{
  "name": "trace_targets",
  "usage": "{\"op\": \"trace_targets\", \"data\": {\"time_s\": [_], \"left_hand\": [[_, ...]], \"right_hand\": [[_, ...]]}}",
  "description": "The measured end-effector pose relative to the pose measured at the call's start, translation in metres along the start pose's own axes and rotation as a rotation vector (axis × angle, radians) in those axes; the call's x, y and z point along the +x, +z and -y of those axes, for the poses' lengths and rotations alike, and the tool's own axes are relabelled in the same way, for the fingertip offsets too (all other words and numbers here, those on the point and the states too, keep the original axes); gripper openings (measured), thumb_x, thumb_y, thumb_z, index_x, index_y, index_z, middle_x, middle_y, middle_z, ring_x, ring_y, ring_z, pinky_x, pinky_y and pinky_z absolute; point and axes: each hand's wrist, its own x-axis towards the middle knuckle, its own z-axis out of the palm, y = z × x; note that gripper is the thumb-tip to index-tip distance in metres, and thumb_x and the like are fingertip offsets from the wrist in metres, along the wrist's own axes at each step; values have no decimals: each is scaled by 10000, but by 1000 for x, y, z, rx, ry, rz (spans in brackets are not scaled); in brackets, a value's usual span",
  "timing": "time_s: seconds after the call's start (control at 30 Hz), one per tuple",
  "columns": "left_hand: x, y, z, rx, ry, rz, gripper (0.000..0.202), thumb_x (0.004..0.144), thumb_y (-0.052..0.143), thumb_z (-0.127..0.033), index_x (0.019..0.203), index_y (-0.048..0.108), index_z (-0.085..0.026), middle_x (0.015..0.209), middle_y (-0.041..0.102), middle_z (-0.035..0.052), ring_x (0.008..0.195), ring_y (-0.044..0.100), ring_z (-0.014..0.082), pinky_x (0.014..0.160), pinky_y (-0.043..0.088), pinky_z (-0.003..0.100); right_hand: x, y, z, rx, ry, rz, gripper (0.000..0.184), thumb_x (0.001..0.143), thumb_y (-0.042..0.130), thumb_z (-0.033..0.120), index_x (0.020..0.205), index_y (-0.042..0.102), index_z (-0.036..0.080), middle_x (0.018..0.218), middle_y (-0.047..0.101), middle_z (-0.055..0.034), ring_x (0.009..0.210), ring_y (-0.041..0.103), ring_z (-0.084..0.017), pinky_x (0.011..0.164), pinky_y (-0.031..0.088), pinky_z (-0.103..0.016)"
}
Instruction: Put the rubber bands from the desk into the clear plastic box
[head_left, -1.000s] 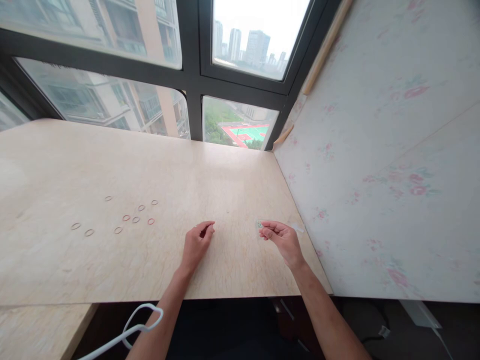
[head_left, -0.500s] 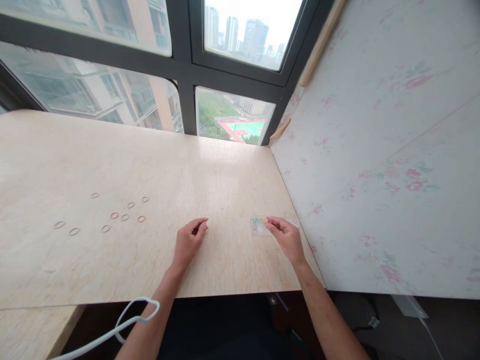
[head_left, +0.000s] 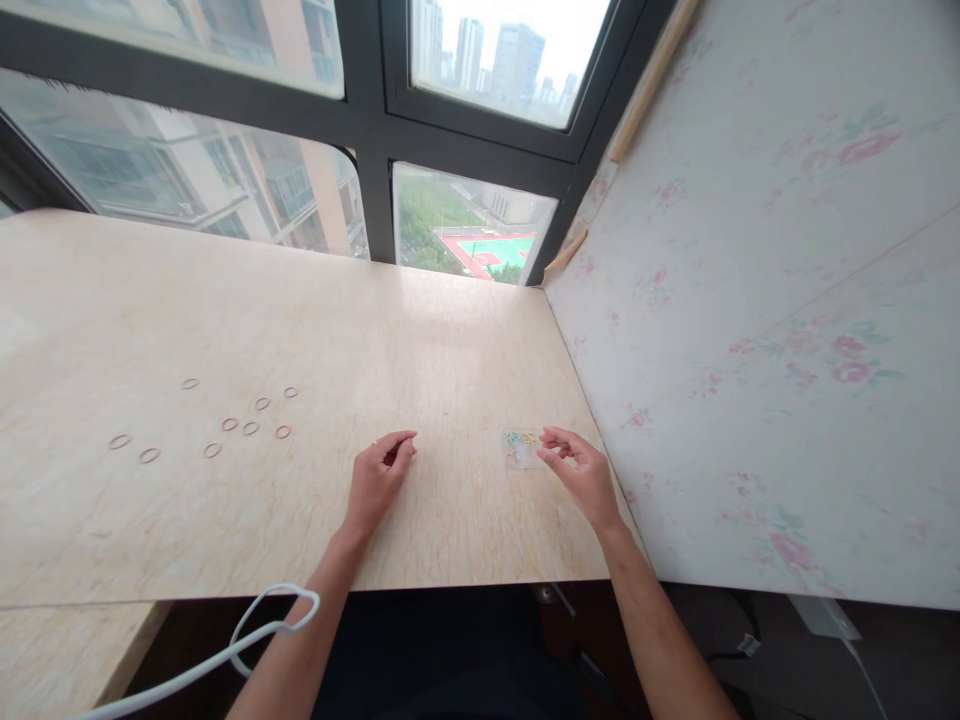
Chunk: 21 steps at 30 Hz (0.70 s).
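A small clear bag (head_left: 521, 448) with coloured rubber bands inside lies flat on the pale marble-look table (head_left: 300, 330), near its right edge. My right hand (head_left: 581, 470) hovers just right of the bag, thumb and forefinger apart, their tips at the bag's edge. My left hand (head_left: 379, 482) rests on the table a hand's width left of the bag. Its thumb and forefinger are curled together in a pinch; whatever is between them is too small to make out.
Several loose reddish rubber bands (head_left: 247, 428) lie scattered on the table's left half. A floral-papered wall (head_left: 750, 300) closes off the right side. Dark-framed windows (head_left: 375, 120) run along the back. A white cable loop (head_left: 262, 625) hangs below the front edge.
My right hand lowered the little bag onto the table and then loosened its pinch, leaving the bag lying flat. My left hand has stayed where it was, still pinched.
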Motion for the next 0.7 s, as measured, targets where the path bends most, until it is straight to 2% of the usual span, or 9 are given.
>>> {"op": "trace_targets", "data": {"time_s": [0.2, 0.37, 0.53, 0.7], "left_hand": [[0, 0, 1, -4, -7, 1, 249, 846, 520, -335, 939, 690, -179, 841, 734, 58, 744, 688, 193, 734, 558, 316], [0, 0, 2, -28, -20, 10, 250, 841, 532, -334, 940, 693, -170, 852, 732, 63, 757, 690, 194, 749, 553, 317], [0, -3, 2, -99, -43, 32, 247, 840, 544, -337, 936, 694, -165, 791, 720, 53, 724, 670, 176, 699, 542, 293], [6, -17, 3, -256, -113, 46, 279, 838, 535, -363, 944, 688, -155, 752, 705, 51, 641, 631, 149, 580, 526, 258]], "right_hand": [[-11, -17, -11, 4, 56, -93, 284, 804, 659, 389, 1015, 688, 201, 956, 712, -72, 857, 642, -209, 815, 502, -380], [-25, -26, -40, 60, 216, -249, 365, 778, 671, 428, 1032, 678, 166, 963, 708, -89, 859, 644, -213, 840, 498, -387], [-39, -25, -63, 18, 295, -250, 447, 751, 660, 469, 1067, 672, 153, 982, 705, -97, 878, 647, -222, 862, 487, -387], [-40, -27, -63, -36, 386, -231, 541, 713, 648, 544, 1105, 672, 171, 1027, 706, -96, 935, 651, -266, 862, 496, -387]]}}
